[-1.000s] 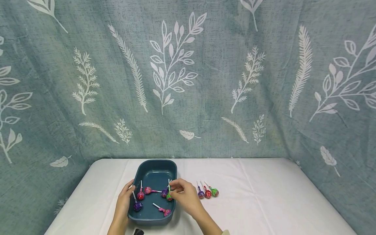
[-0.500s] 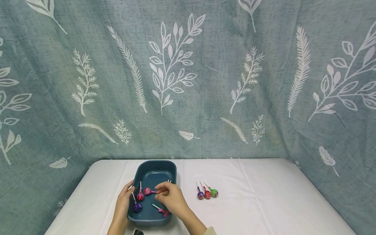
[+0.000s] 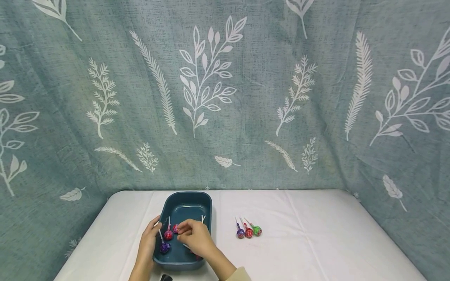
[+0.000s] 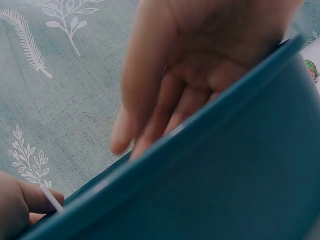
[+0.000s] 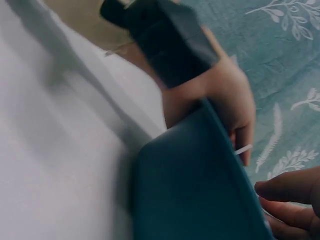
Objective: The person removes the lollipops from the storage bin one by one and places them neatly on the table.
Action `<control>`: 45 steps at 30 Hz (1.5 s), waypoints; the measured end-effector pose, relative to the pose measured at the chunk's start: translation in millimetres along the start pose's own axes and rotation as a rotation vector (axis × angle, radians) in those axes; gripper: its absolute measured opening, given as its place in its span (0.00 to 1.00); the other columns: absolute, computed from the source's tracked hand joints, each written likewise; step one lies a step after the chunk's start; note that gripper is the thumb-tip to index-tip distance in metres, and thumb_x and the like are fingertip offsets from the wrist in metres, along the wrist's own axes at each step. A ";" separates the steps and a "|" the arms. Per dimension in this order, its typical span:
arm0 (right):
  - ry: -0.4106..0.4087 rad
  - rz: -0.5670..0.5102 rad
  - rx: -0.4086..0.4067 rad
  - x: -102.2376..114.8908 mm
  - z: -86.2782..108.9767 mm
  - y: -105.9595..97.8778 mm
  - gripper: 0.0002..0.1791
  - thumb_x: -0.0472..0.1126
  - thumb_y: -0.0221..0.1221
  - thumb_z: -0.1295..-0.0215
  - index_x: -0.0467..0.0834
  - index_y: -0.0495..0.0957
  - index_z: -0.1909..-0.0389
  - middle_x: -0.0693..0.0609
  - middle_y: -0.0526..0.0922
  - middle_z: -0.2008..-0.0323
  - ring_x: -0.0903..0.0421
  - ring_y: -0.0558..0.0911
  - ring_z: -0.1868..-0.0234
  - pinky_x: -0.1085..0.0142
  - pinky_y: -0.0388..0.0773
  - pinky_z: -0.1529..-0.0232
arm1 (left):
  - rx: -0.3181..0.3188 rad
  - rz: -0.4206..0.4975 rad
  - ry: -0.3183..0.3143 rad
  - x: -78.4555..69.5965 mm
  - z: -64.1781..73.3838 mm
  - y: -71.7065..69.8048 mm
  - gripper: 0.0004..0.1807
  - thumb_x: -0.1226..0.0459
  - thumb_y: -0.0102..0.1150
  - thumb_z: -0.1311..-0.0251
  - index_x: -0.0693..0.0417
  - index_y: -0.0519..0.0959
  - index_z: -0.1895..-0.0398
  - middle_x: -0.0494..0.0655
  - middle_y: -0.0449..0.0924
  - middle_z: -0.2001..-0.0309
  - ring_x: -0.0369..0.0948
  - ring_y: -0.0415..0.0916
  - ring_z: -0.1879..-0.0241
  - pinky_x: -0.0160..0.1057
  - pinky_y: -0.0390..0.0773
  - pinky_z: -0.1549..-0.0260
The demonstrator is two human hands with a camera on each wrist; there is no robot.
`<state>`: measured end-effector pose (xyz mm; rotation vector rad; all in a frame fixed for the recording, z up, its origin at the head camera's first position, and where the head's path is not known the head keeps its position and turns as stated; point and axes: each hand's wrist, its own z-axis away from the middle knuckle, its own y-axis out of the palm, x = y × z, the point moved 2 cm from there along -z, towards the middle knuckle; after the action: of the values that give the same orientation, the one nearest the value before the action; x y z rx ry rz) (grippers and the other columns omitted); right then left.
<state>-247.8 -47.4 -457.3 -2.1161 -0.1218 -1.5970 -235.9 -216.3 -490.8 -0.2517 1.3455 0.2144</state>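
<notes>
My left hand (image 3: 148, 239) grips the left side of a dark teal plastic box (image 3: 184, 266), its fingers over the rim. Inside, a purple lollipop (image 3: 164, 247) and a red-pink lollipop (image 3: 168, 234) lie by that side. Over the box reaches my right hand (image 3: 197, 238), thumb and fingers apart, holding nothing that I can see. Its fingertips are close to a pink lollipop (image 3: 175, 228), which they partly cover. Two white sticks (image 3: 202, 219) show at the right wall, their heads behind the hand. Another pink lollipop (image 3: 199, 257) is mostly covered by the right hand.
To the right of the box, a purple lollipop (image 3: 240, 233), a red one (image 3: 249, 233) and a green one (image 3: 257, 230) lie in a row on the white tablecloth (image 3: 295, 249). A small black object (image 3: 166, 277) is at the front edge. Patterned green curtain (image 3: 246, 164) hangs behind.
My right hand has let go of the green lollipop by the box's right wall and moved left over the box to the pink lollipop. The left hand stays at the rim.
</notes>
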 end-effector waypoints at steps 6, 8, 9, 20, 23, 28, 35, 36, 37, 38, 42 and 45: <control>0.004 0.050 0.072 -2.2 -0.2 10.0 0.11 0.28 0.67 0.48 0.34 0.81 0.61 0.46 0.84 0.69 0.62 0.82 0.71 0.71 0.78 0.70 | 0.009 -0.011 0.003 2.0 0.2 -0.1 0.28 0.56 0.37 0.26 0.59 0.57 0.27 0.67 0.47 0.27 0.66 0.38 0.29 0.68 0.39 0.37; 0.016 0.063 0.105 -1.6 -0.8 12.9 0.12 0.29 0.68 0.48 0.34 0.82 0.61 0.46 0.84 0.69 0.62 0.82 0.71 0.71 0.78 0.69 | 0.014 -0.013 0.014 2.5 0.3 -0.5 0.28 0.56 0.37 0.26 0.59 0.56 0.27 0.68 0.47 0.28 0.66 0.39 0.29 0.69 0.39 0.38; 0.021 0.070 0.123 -1.0 -1.2 14.3 0.12 0.30 0.68 0.48 0.34 0.82 0.60 0.47 0.84 0.68 0.62 0.82 0.70 0.71 0.78 0.69 | 0.013 -0.013 0.015 2.6 0.5 -0.6 0.28 0.56 0.37 0.26 0.59 0.57 0.27 0.67 0.48 0.28 0.66 0.39 0.29 0.68 0.40 0.37; 0.066 0.295 0.288 3.9 -13.3 26.7 0.19 0.37 0.71 0.49 0.36 0.82 0.55 0.49 0.85 0.63 0.63 0.82 0.65 0.70 0.78 0.61 | 0.033 0.017 0.041 2.2 2.6 -1.7 0.28 0.57 0.37 0.25 0.59 0.56 0.27 0.67 0.49 0.28 0.63 0.40 0.29 0.65 0.42 0.35; 0.077 0.338 0.316 3.3 -14.9 29.9 0.19 0.38 0.71 0.49 0.35 0.82 0.56 0.51 0.86 0.62 0.64 0.81 0.64 0.71 0.77 0.60 | 0.031 0.017 0.045 2.1 2.5 -1.8 0.28 0.57 0.37 0.25 0.59 0.56 0.27 0.66 0.50 0.28 0.63 0.40 0.28 0.64 0.41 0.35; 0.073 0.370 0.334 4.7 -15.4 33.1 0.20 0.38 0.71 0.48 0.34 0.82 0.55 0.50 0.86 0.61 0.64 0.81 0.61 0.72 0.77 0.57 | 0.031 0.012 0.049 1.8 2.4 -2.3 0.27 0.57 0.37 0.25 0.60 0.56 0.27 0.66 0.49 0.28 0.63 0.39 0.28 0.64 0.40 0.35; 0.062 0.470 0.355 9.8 -18.6 34.9 0.22 0.41 0.71 0.47 0.36 0.82 0.52 0.52 0.86 0.58 0.63 0.81 0.56 0.71 0.75 0.52 | 0.034 0.003 0.055 0.6 2.7 -2.3 0.28 0.57 0.37 0.25 0.59 0.56 0.27 0.66 0.48 0.28 0.64 0.39 0.29 0.65 0.40 0.36; 0.052 0.481 0.359 9.8 -19.1 35.3 0.22 0.42 0.71 0.47 0.37 0.82 0.51 0.53 0.86 0.57 0.64 0.80 0.55 0.71 0.75 0.52 | 0.034 0.001 0.054 0.4 2.8 -2.2 0.28 0.57 0.37 0.25 0.59 0.56 0.27 0.66 0.48 0.28 0.64 0.39 0.29 0.65 0.40 0.36; 0.038 0.491 0.362 9.2 -19.6 36.1 0.22 0.42 0.71 0.47 0.37 0.82 0.52 0.53 0.86 0.58 0.64 0.80 0.55 0.71 0.74 0.52 | 0.033 0.001 0.053 0.4 2.7 -2.2 0.28 0.57 0.37 0.25 0.59 0.56 0.27 0.66 0.48 0.28 0.64 0.39 0.29 0.65 0.40 0.36; 0.025 0.495 0.363 8.5 -19.8 36.9 0.21 0.42 0.71 0.47 0.38 0.82 0.53 0.54 0.86 0.59 0.65 0.80 0.57 0.72 0.74 0.54 | 0.032 0.001 0.052 0.4 2.6 -2.2 0.28 0.57 0.37 0.25 0.59 0.56 0.27 0.66 0.48 0.28 0.64 0.39 0.29 0.65 0.40 0.36; 0.005 0.467 0.356 4.8 -19.2 39.5 0.18 0.40 0.71 0.47 0.39 0.83 0.56 0.57 0.85 0.65 0.68 0.78 0.65 0.74 0.74 0.61 | 0.030 0.003 0.048 0.2 1.9 -2.3 0.28 0.57 0.37 0.26 0.60 0.57 0.28 0.66 0.47 0.27 0.64 0.37 0.28 0.65 0.39 0.36; 0.002 0.439 0.346 2.6 -18.6 40.4 0.15 0.38 0.71 0.48 0.40 0.84 0.59 0.57 0.84 0.69 0.69 0.76 0.69 0.74 0.74 0.64 | 0.030 0.023 0.049 0.0 2.1 -2.0 0.28 0.57 0.37 0.26 0.61 0.57 0.28 0.66 0.50 0.28 0.62 0.40 0.28 0.64 0.41 0.35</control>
<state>-249.3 -91.4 -464.1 -1.7283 0.0614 -1.2191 -233.4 -217.7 -490.2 -0.2172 1.3998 0.2079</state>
